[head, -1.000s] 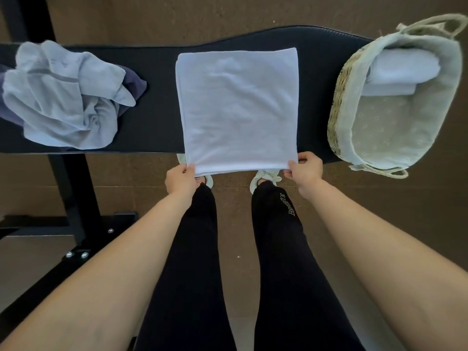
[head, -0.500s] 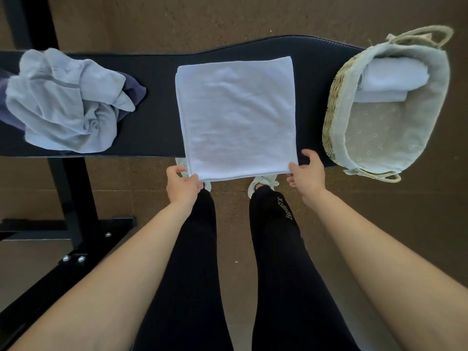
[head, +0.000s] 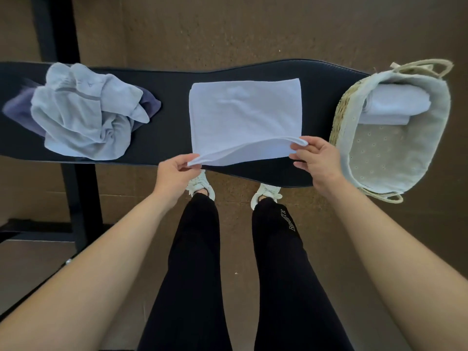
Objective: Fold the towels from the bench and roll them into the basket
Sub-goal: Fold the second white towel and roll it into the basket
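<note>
Clearly, the folded towel point(head: 243, 115) lay mid-bench point(head: 172, 127), its near edge raised. The left hand point(head: 174, 173) pinched one near corner and the right hand point(head: 316, 160) pinched the other. Both corners would best travel level to the far edge, meeting it squarely before any rolling.

Towel point(head: 245, 110) between pile point(head: 86, 115) and basket point(head: 347, 127)

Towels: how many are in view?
4. Flat towel on the bench, held by left hand and right hand; rolled towel in the basket; pale towel over purple towel at left. More may be hidden there.
</note>
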